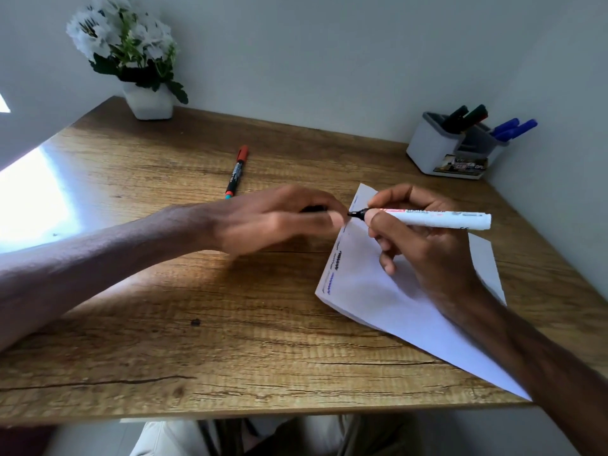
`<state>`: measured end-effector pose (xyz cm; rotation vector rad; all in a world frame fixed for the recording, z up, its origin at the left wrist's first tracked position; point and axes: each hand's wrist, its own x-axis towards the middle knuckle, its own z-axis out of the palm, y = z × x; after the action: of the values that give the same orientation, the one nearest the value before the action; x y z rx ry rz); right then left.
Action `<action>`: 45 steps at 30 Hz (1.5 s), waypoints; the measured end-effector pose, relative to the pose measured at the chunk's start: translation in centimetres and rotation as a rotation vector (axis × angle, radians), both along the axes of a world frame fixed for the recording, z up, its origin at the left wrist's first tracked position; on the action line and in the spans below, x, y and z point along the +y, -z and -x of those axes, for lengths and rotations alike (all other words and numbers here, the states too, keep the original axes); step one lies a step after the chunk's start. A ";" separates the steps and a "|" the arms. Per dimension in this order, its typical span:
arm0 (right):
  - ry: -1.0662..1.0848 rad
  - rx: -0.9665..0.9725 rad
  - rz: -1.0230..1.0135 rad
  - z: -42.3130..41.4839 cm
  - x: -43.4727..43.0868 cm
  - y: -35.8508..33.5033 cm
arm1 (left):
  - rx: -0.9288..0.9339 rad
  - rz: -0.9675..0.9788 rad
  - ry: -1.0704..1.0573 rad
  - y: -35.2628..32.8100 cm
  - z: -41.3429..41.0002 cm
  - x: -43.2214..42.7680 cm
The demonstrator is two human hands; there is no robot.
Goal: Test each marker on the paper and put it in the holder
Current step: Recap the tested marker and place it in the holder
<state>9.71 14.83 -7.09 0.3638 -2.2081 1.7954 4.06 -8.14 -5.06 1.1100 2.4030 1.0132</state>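
Note:
My right hand grips a white marker with a bare black tip, held level just above the top edge of the white paper. My left hand is blurred and closed on a dark cap, a little left of the tip. Several scribbled test marks run along the paper's left edge. A red-capped black marker lies loose on the wooden table, beyond my left hand. The grey and white holder stands at the back right with two dark markers and two blue ones in it.
A white pot of white flowers stands at the back left corner against the wall. Bright sunlight falls on the table's left side. The table's front edge runs along the bottom, with my legs below it.

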 end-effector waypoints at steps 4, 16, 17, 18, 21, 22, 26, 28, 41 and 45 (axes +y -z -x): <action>0.028 0.036 0.062 0.0 0.2 -0.6 | -0.019 -0.164 -0.092 0.4 0.4 -0.5; 0.109 0.009 0.211 -0.9 -0.9 -2.1 | 0.090 -0.194 -0.001 1.2 1.4 -0.1; 0.143 0.013 0.204 -1.0 -0.9 -2.1 | 0.088 -0.199 0.013 1.2 1.4 -0.1; 0.185 0.015 0.184 -1.0 -0.9 -2.1 | 0.083 -0.206 0.026 1.2 1.4 -0.1; 0.232 0.038 0.164 -0.9 -0.7 -2.1 | 0.074 -0.218 0.052 1.2 1.2 0.0; 0.220 0.047 0.178 -0.8 -0.6 -2.1 | 0.080 -0.214 0.053 1.2 1.1 0.0; 0.139 0.088 0.184 -0.7 -0.7 -2.0 | 0.128 -0.189 0.044 1.4 1.2 0.1; 0.127 0.093 0.181 -0.7 -0.7 -1.9 | 0.139 -0.183 0.044 1.3 1.1 0.1; -0.035 -0.088 0.154 -0.5 -0.4 -1.5 | 0.154 -0.242 -0.014 1.5 0.8 0.3; -0.058 -0.061 0.200 -0.2 -0.2 -1.7 | 0.059 -0.436 -0.021 1.2 0.7 0.5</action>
<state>9.93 14.67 -5.43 0.3371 -2.0521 2.0619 3.39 -7.60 -6.24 1.2654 2.3008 1.5848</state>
